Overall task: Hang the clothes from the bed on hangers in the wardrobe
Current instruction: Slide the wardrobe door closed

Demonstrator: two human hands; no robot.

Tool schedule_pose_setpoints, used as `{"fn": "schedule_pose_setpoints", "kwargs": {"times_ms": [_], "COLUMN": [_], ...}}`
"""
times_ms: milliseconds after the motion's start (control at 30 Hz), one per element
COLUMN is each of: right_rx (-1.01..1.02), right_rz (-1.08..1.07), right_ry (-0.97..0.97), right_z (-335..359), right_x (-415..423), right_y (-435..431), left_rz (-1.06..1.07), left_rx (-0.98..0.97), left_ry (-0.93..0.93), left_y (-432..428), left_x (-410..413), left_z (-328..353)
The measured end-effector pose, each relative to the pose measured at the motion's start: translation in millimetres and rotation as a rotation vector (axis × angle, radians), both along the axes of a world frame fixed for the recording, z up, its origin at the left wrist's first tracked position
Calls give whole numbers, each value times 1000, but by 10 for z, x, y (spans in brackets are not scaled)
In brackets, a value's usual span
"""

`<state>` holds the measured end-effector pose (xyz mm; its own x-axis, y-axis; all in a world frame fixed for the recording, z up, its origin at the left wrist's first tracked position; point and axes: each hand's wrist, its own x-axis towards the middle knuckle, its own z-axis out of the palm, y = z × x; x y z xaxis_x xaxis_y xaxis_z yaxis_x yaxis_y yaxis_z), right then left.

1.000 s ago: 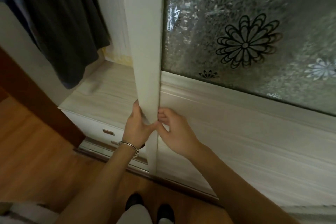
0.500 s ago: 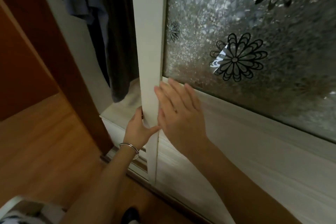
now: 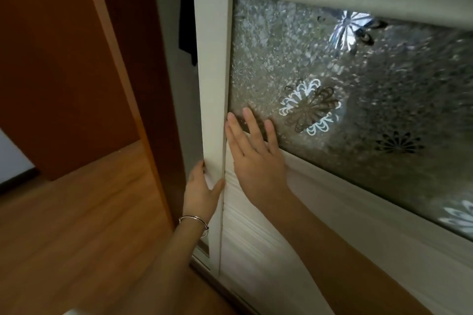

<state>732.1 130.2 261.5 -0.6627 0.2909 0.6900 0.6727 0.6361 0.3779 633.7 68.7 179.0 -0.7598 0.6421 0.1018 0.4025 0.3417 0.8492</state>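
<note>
White painted wood is under both hands. The left hand (image 3: 202, 186) grips the upright edge of the white sliding wardrobe door (image 3: 213, 84): its thumb lies on the front face and its other fingers curl round the edge to the back side, where they are mostly hidden. A thin silver bracelet (image 3: 193, 220) sits on the left wrist. The right hand (image 3: 256, 158) lies flat and spread on the front of the same door, just beside the left one. Its palm presses the white lower panel, and its straight fingertips (image 3: 247, 112) reach up onto the frosted patterned glass pane (image 3: 358, 84), near a flower ornament with white and dark petals (image 3: 309, 107). This hand holds nothing. Between the door edge and the brown wooden side panel (image 3: 143, 71) only a narrow gap of the wardrobe shows. High up inside it hangs a dark garment (image 3: 187, 13), with its lower corner just beside the door edge. At the lower left lies the brown wooden floor (image 3: 76, 225).
</note>
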Motion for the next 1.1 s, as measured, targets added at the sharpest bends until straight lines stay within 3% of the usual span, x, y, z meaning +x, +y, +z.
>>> {"fn": "schedule_pose_setpoints", "kwargs": {"times_ms": [233, 500, 833, 1100], "right_rx": [-125, -122, -152, -158], "right_rz": [27, 56, 199, 186], "right_ry": [-235, -299, -351, -401], "right_z": [120, 151, 211, 215], "right_x": [-641, -1150, -1608, -1691], "right_y": [-37, 5, 24, 42], "left_rz": [142, 206, 302, 293], "left_rx": [95, -64, -137, -181], "left_ry": [96, 142, 165, 181], "left_y": [50, 100, 173, 191], "left_x": [-541, -1047, -1419, -1497], "left_z": [283, 432, 553, 579]}}
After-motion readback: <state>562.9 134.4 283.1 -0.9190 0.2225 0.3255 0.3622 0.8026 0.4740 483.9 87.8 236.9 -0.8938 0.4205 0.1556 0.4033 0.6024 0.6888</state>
